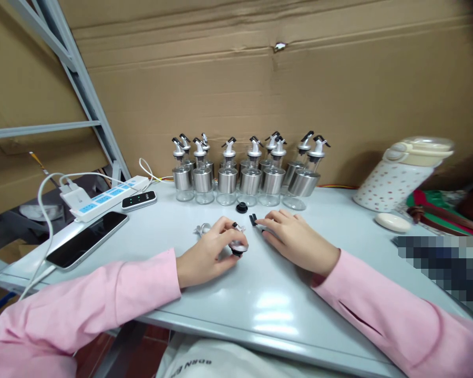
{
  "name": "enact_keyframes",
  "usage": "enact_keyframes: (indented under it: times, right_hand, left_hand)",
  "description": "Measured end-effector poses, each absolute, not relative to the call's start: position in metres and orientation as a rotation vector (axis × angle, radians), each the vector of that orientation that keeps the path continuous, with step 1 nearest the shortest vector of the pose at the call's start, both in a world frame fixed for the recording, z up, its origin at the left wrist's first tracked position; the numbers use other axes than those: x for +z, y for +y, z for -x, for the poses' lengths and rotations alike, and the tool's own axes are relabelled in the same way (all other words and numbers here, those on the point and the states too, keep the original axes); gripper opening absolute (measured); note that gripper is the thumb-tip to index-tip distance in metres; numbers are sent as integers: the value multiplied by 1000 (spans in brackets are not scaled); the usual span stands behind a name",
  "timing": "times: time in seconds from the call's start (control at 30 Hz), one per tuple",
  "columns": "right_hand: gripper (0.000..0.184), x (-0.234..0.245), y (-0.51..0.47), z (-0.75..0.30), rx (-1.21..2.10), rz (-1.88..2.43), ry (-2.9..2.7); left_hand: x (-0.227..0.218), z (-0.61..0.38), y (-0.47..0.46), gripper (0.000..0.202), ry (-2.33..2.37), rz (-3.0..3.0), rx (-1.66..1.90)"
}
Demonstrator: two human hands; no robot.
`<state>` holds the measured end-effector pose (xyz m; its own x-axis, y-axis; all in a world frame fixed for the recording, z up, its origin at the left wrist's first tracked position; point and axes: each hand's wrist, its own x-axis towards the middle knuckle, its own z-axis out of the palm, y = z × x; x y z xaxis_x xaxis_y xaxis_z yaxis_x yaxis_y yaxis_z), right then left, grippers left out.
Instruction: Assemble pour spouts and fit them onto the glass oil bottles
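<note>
My left hand [213, 249] is closed around a silver-and-black bottle pourer top [238, 247], low over the table's middle. Beside its knuckles lies a loose silver-grey pourer part [203, 229], partly covered by the hand. My right hand [294, 236] rests palm down with its fingers stretched forward, index fingertip at two small black lever pieces [253, 219]. Another dark bit near its thumb is too small to make out. A round black stopper [242, 207] sits just beyond, between the two hands.
Several glass-and-steel oil bottles [227, 181] with pourers line the back against cardboard [220, 79]. Leftward are a phone [89, 240], a small black device [139, 200] and a power strip [110, 197] with cables. A dotted flask [398, 176] and a white oval object [393, 222] stand right.
</note>
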<state>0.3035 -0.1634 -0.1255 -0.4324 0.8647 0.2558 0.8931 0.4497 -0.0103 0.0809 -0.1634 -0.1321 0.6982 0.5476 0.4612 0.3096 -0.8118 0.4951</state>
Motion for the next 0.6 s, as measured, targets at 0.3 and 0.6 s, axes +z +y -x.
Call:
enact_keyframes:
  times: [0.3, 0.6]
  right_hand:
    - [38, -131, -157, -305, -190, 1477, -2455]
    - [37, -136, -149, -312, -38, 1469, -2410]
  left_hand:
    - [-128, -83, -164, 36, 639, -2481, 882]
    - [-126, -83, -166, 26, 669, -2412, 884]
